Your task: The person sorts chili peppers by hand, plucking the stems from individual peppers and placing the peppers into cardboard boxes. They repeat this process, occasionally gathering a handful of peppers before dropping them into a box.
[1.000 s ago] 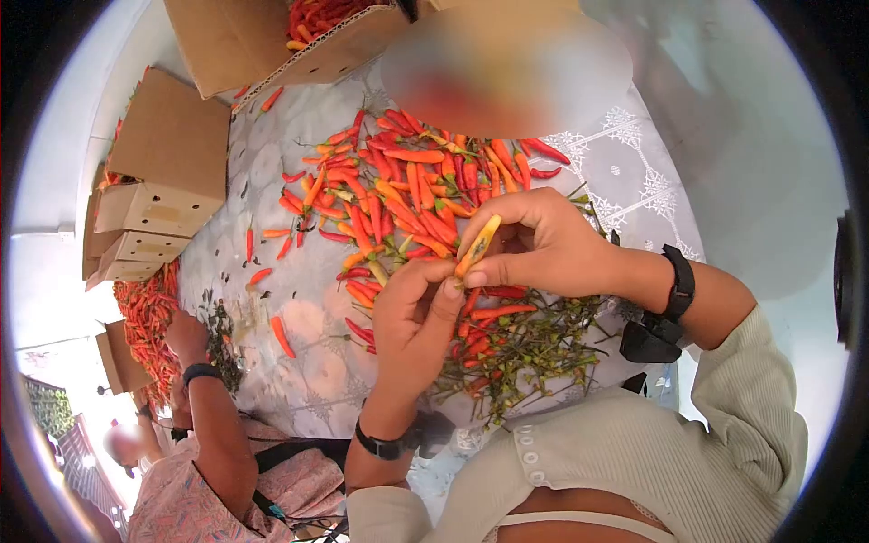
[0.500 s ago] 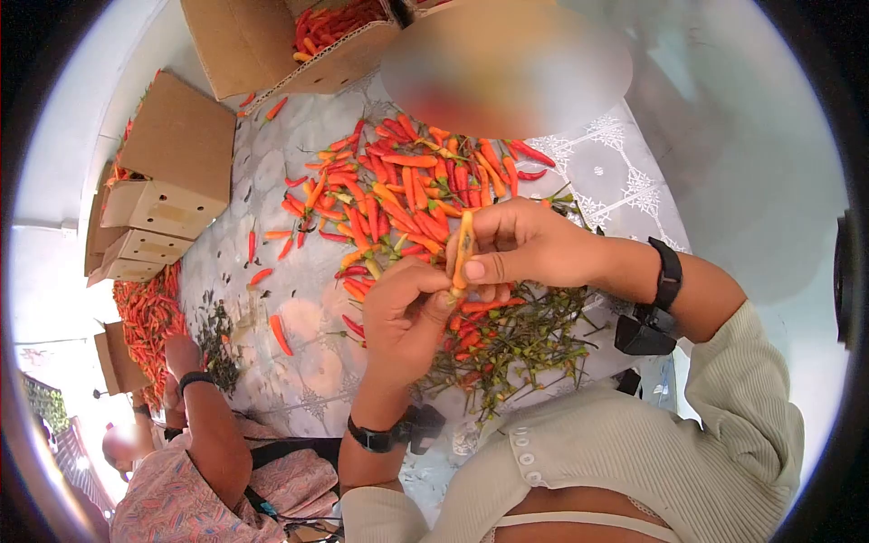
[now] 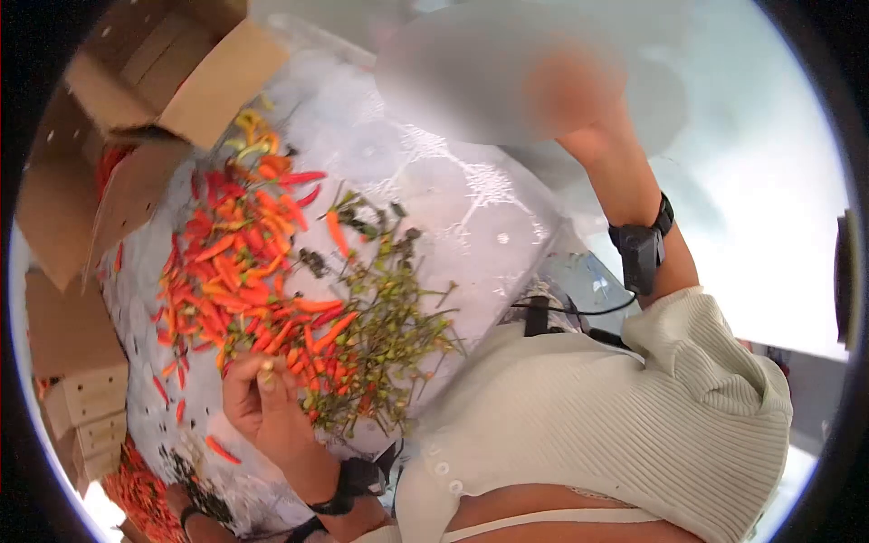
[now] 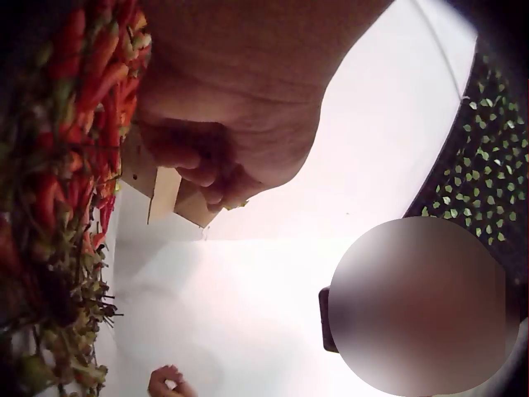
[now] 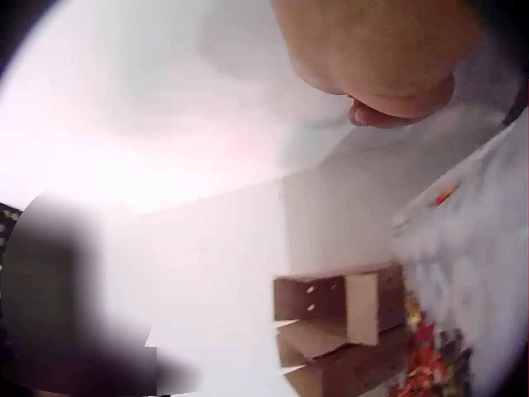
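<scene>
My left hand (image 3: 262, 407) is over the near edge of a heap of red and orange chillies (image 3: 226, 262), its fingers curled. Between its thumb and fingertip it pinches a small yellowish-green chilli stem (image 4: 237, 203). My right hand (image 5: 397, 91) is raised out beyond the table's right side, away from the heap. A blur covers it in the head view, and the right wrist view shows its fingers bent inward. Whether it holds the yellow chilli I cannot tell. A pile of green stems (image 3: 389, 299) lies right of the chillies.
An open cardboard box (image 3: 217, 86) stands at the far left, with stacked boxes (image 3: 95, 407) nearer. More red chillies (image 3: 140, 493) lie at the lower left, near another person's arm (image 3: 204, 525). A white patterned cloth (image 3: 453, 208) covers the table. A cable (image 3: 588, 312) runs by its right edge.
My hands have parted from the yellow chilli they both held. The right swung far out to the right; the left stayed near the heap. The head view has turned right.
</scene>
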`<control>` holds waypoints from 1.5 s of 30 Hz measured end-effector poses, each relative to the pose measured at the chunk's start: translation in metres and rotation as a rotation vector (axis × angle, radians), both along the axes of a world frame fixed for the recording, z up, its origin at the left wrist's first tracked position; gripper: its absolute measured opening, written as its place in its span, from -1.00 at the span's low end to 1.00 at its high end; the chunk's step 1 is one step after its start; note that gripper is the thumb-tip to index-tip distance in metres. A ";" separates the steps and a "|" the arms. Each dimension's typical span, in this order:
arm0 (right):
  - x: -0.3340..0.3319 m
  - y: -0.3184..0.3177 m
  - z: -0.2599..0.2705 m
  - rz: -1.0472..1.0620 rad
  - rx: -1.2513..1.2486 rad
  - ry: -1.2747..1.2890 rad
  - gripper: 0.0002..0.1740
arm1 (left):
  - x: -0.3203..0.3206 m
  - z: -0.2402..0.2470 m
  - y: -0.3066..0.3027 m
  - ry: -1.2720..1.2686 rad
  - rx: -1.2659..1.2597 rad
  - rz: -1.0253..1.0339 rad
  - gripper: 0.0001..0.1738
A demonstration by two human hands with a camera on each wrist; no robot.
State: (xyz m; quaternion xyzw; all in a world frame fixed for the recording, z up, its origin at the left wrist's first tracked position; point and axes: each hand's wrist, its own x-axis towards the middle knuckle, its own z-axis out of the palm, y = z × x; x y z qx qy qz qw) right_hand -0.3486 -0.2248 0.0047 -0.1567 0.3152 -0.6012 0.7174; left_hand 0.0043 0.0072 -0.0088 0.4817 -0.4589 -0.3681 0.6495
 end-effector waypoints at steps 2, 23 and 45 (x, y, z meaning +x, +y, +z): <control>-0.045 0.015 -0.035 -0.122 0.222 0.084 -0.75 | -0.001 0.000 0.001 0.016 0.040 0.024 -0.84; 0.014 0.001 0.028 0.283 -0.021 0.158 -0.76 | 0.000 0.010 -0.007 0.037 0.060 0.294 -0.83; 0.217 0.058 -0.008 1.004 -1.360 1.415 -0.72 | 0.009 0.011 -0.010 -0.179 0.100 0.374 -0.77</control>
